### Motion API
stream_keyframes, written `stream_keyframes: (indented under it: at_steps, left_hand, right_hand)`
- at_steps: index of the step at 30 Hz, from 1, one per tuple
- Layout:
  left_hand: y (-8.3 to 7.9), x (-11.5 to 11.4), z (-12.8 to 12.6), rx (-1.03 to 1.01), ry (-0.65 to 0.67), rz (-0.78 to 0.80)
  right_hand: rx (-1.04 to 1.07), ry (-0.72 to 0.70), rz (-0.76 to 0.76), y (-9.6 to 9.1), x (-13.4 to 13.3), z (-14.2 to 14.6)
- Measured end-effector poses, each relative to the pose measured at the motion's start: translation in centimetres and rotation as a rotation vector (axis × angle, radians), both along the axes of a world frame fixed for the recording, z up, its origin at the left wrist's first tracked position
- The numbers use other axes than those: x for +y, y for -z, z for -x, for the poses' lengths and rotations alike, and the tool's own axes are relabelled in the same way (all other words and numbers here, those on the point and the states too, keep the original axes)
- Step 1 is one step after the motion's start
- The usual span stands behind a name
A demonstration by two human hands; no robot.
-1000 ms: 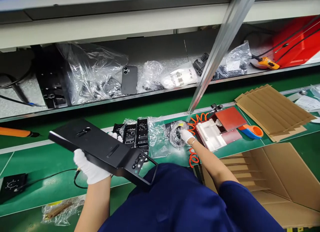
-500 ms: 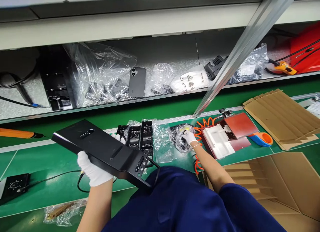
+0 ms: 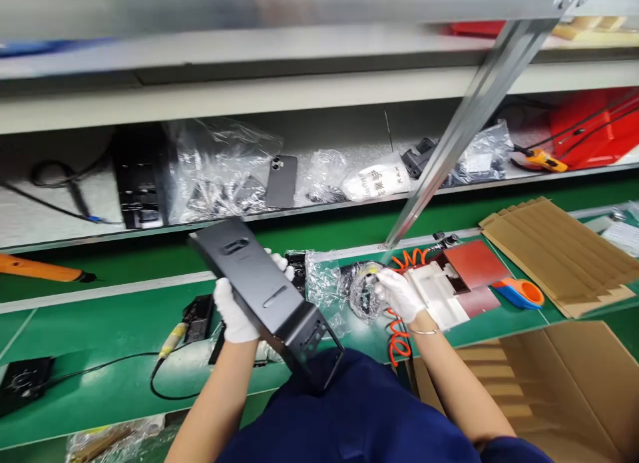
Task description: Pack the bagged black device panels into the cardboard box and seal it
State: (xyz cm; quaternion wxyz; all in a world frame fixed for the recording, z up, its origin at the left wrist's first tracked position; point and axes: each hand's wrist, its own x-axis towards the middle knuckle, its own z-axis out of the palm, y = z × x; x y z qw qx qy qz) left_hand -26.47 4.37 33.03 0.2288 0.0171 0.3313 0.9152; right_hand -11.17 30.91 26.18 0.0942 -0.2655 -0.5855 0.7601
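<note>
A long black metal housing (image 3: 264, 283), with slots and a stepped, holed end, is tilted across my front. My gloved left hand (image 3: 237, 313) grips it, thumb along the near edge and fingers showing beyond the far edge. My gloved right hand (image 3: 402, 293) is just right of a round clear plastic bag (image 3: 367, 293) with dark small parts in it. Its fingertips are drawn together; whatever is between them is too small to make out. Left of that bag lies crumpled clear plastic (image 3: 322, 277), beside a black tray (image 3: 297, 270) partly hidden by the housing.
A red and white fixture (image 3: 439, 290), a coiled orange hose (image 3: 399, 340) and an orange-blue tool (image 3: 522, 293) are to the right. Cardboard sheets (image 3: 559, 250) lie beyond, above an open carton (image 3: 564, 376). A corded yellow-ended tool (image 3: 172, 340) lies left. An upright metal post (image 3: 459, 130) crosses the shelf.
My right hand has pulled back from the round bag, toward me and to the right. The housing in my left hand has swung steeper and shifted right as the view moved.
</note>
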Motion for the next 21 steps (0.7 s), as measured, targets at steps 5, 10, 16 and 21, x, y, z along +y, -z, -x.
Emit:
stream_keyframes:
  at_steps: [5, 10, 16, 21]
  left_hand:
    - [-1.0, 2.4, -1.0, -0.029, 0.242, -0.141]
    - [-1.4, 3.7, -1.7, -0.005, 0.392, -0.23]
    - [-1.2, 5.1, -2.6, -0.017, 0.452, -0.304]
    - [-1.9, 5.5, -3.2, 0.002, 0.452, -0.325]
  right_hand:
    - [0.155, -0.036, -0.072, -4.8, -1.3, 2.4]
    - [0.363, -0.056, -0.303, -10.5, -4.2, 4.6]
    - [0.341, -0.277, -0.285, -15.6, -5.8, 8.0]
    - [0.202, -0.401, -0.256, -16.6, -5.8, 9.9]
